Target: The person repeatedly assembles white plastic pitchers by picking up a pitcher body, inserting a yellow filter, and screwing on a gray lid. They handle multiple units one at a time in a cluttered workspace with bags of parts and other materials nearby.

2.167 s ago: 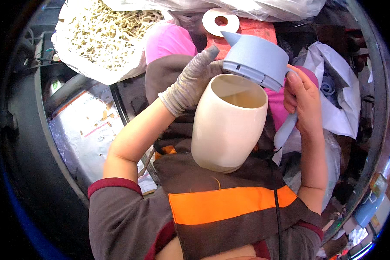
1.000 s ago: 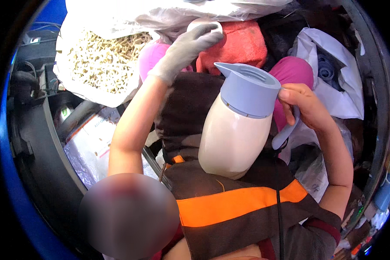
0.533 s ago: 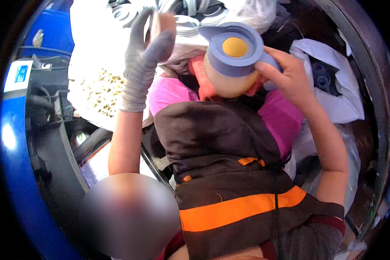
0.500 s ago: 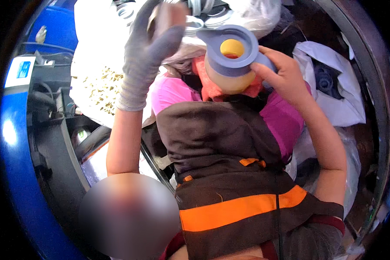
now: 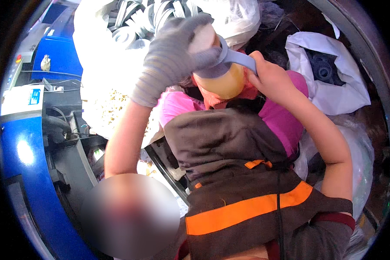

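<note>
My right hand (image 5: pixel 271 76), bare, is closed round the blue-grey handle of a small pitcher (image 5: pixel 227 82). Its body is translucent yellow, and its blue-grey top is partly covered by my other hand. My left hand (image 5: pixel 173 56), in a grey striped glove and slightly blurred, grips a pale block with a brownish side (image 5: pixel 203 40) against the pitcher's rim. The exact kind of that block cannot be made out. Beneath the pitcher, a red-orange cloth (image 5: pixel 212 99) lies between my pink-clad knees.
A white bag (image 5: pixel 102 56) at the far left holds many grey ring-shaped parts (image 5: pixel 160 15) and small pale pieces (image 5: pixel 112 108). Another white bag with dark round parts (image 5: pixel 323 69) stands on the right. Blue machinery (image 5: pixel 26 151) runs along the left side.
My left hand has come down and right, bringing the block onto the pitcher's top. The pitcher has tilted and shifted slightly, its spout and opening now hidden. The view has shifted a little.
</note>
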The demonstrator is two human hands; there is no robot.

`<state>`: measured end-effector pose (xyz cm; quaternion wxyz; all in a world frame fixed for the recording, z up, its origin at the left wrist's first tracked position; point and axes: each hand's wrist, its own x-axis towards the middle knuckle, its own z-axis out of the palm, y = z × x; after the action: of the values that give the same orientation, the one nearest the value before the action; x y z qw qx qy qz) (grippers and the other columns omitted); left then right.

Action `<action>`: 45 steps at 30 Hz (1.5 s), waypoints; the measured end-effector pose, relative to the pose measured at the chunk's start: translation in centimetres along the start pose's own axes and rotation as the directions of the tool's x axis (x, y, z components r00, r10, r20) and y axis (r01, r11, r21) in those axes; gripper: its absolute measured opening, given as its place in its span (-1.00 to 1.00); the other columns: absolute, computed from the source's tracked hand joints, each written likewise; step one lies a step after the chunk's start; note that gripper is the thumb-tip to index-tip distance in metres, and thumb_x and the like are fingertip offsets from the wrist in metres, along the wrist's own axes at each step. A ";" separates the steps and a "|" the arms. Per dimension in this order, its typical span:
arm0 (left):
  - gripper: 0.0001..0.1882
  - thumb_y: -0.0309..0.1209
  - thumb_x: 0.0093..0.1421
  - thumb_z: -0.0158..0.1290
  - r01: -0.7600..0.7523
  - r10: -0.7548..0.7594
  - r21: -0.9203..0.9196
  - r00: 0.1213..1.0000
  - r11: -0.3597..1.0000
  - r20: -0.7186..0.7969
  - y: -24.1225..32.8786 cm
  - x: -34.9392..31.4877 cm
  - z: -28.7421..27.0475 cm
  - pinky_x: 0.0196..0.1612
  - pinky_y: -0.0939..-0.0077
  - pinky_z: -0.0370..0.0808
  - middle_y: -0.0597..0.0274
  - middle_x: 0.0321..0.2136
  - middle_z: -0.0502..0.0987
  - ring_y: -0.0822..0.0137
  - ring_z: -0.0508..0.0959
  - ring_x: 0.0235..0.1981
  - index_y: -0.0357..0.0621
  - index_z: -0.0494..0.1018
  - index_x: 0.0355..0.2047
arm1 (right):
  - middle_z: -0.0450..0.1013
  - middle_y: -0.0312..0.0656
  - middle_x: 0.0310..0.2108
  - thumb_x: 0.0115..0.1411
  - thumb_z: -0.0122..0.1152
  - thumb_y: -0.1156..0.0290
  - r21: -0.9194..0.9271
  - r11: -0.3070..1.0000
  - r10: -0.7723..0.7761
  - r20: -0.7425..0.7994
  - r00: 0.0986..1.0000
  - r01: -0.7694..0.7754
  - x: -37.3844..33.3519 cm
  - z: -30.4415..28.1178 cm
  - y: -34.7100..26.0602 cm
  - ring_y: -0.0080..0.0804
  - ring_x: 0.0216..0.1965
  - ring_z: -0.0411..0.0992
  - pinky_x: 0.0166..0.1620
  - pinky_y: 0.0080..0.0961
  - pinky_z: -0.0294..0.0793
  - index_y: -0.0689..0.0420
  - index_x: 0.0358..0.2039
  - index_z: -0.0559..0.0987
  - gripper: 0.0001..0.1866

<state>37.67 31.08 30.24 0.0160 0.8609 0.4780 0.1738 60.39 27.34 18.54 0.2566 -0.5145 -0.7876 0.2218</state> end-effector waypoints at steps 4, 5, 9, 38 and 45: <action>-0.37 -0.19 0.00 0.26 -0.240 0.252 0.089 0.953 0.967 -0.166 0.2 2.8 -5.6 -0.08 0.46 0.46 0.03 -0.15 0.49 0.27 0.51 -0.14 -0.15 0.37 0.06 | 0.48 0.10 -0.40 0.12 0.12 0.30 -0.085 0.995 0.057 -0.039 0.998 -0.060 -0.1 -0.2 0.1 0.11 -0.34 0.48 -0.31 -0.02 0.45 0.14 -0.13 0.23 -0.62; -0.36 -0.20 -0.01 0.26 -0.250 0.259 0.071 0.951 0.966 -0.170 0.8 2.9 -6.5 -0.07 0.45 0.46 0.02 -0.15 0.48 0.25 0.51 -0.14 -0.16 0.37 0.06 | 0.48 0.10 -0.41 0.12 0.12 0.28 -0.073 0.996 0.048 -0.029 0.998 -0.050 -0.2 -0.2 0.4 0.12 -0.33 0.48 -0.30 -0.01 0.45 0.14 -0.14 0.23 -0.61; -0.36 -0.23 -0.02 0.25 -0.188 0.199 0.137 0.977 0.973 -0.075 2.4 0.8 -3.5 -0.06 0.41 0.46 -0.03 -0.15 0.48 0.18 0.51 -0.12 -0.20 0.35 0.06 | 0.47 0.12 -0.41 0.13 0.10 0.30 -0.055 0.997 -0.047 -0.044 0.998 0.044 0.0 0.3 -0.4 0.11 -0.32 0.47 -0.28 -0.02 0.44 0.13 -0.12 0.24 -0.63; -0.59 -0.20 0.18 -0.02 0.296 -0.317 -0.875 0.932 0.383 0.176 -11.1 -5.9 14.5 0.03 0.39 0.37 0.14 -0.06 0.44 0.28 0.40 0.03 -0.06 0.41 0.02 | 0.31 -0.36 -0.65 0.22 0.08 0.28 0.508 0.747 0.240 0.395 0.887 -0.429 3.2 -4.3 -3.1 -0.67 -0.72 0.25 -0.63 -0.67 0.24 0.20 -0.35 0.43 -0.78; -0.61 -0.15 0.06 0.16 0.466 -0.380 -0.757 0.872 0.459 0.308 -6.3 -10.7 3.1 -0.11 0.52 0.39 0.16 -0.14 0.48 0.45 0.46 -0.16 -0.30 0.55 -0.34 | 0.40 -0.30 -0.50 0.19 0.13 0.19 0.597 0.703 -0.093 0.616 0.782 -0.387 9.5 0.0 -8.9 -0.65 -0.54 0.37 -0.54 -0.67 0.34 0.20 -0.28 0.52 -0.70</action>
<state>28.35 26.10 23.08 0.4731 0.6163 0.5409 0.3221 50.94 32.82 25.66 0.1457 -0.3451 -0.6365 0.6742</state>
